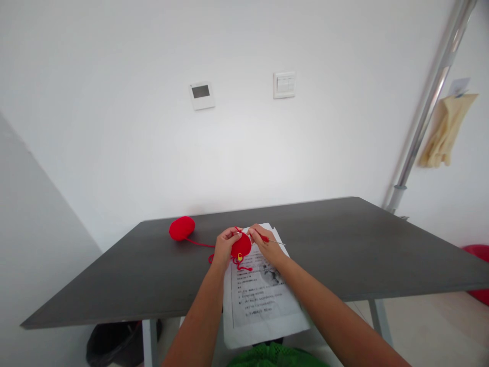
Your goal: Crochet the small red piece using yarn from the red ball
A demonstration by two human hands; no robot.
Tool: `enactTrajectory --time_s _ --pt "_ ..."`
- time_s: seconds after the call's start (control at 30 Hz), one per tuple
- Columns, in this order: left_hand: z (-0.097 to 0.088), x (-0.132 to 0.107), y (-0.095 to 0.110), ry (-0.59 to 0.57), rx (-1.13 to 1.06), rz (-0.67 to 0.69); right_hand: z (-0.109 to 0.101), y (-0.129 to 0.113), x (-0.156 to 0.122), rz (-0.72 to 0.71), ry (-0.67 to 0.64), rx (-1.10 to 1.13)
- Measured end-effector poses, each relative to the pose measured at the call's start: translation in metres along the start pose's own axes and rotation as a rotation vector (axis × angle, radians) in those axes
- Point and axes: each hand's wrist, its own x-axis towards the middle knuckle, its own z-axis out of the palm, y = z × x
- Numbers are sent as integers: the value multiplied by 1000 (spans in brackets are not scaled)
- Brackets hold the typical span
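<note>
My left hand (pixel 224 246) is closed on a small round red crocheted piece (pixel 242 247) with a yellow marker clipped to it. My right hand (pixel 263 241) pinches a thin crochet hook (pixel 275 241) whose tip meets the piece's top edge. Both hands hover over a printed paper sheet (pixel 260 300) lying on the dark grey table (pixel 344 250). A red yarn strand runs left from the piece to a red yarn ball (pixel 182 228) resting on the table's far left.
The paper hangs over the table's near edge. A green mesh item (pixel 275 357) lies below it. A black bag (pixel 114 342) sits under the table at left. A metal pole (pixel 428 107) and hanging gloves (pixel 445 130) stand at right; a red object (pixel 477 252) lies beyond the table's right side.
</note>
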Motion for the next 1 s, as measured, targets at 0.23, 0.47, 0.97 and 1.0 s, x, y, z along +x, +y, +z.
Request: enactTrajectory --time_s 0.23,0.47,0.97,1.0 --pt "-1 0 -1 -39 9 -9 -1 1 0 19 -47 83" --pt "-1 1 -1 -29 -4 -21 -7 0 -1 -114 -54 -37" --pt "0 3 -3 -38 -73 -61 -16 9 4 -359 -34 -262" --pt "0 2 -4 -41 -79 -59 -16 8 4 -346 -37 -265"
